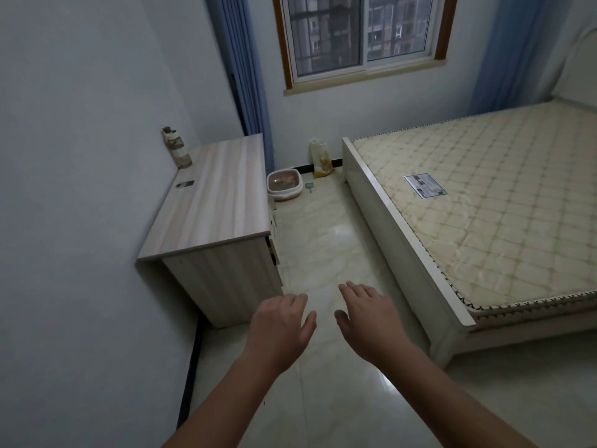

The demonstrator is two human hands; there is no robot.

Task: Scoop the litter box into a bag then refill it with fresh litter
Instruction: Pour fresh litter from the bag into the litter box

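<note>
Fingers straight and loose, grasping nothing: the left hand and right hand reach forward palms down, side by side over the glossy floor, bare forearms stretching back toward the camera. Well ahead, by the far wall under the window, the pale litter box sits on the floor beside the end of the wooden cabinet, holding brownish litter. A small scoop lies just right of it, and a yellow bag stands against the wall near the bed.

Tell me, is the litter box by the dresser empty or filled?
Filled: the litter box shows brownish litter across its bottom; how deep, cannot tell.
</note>
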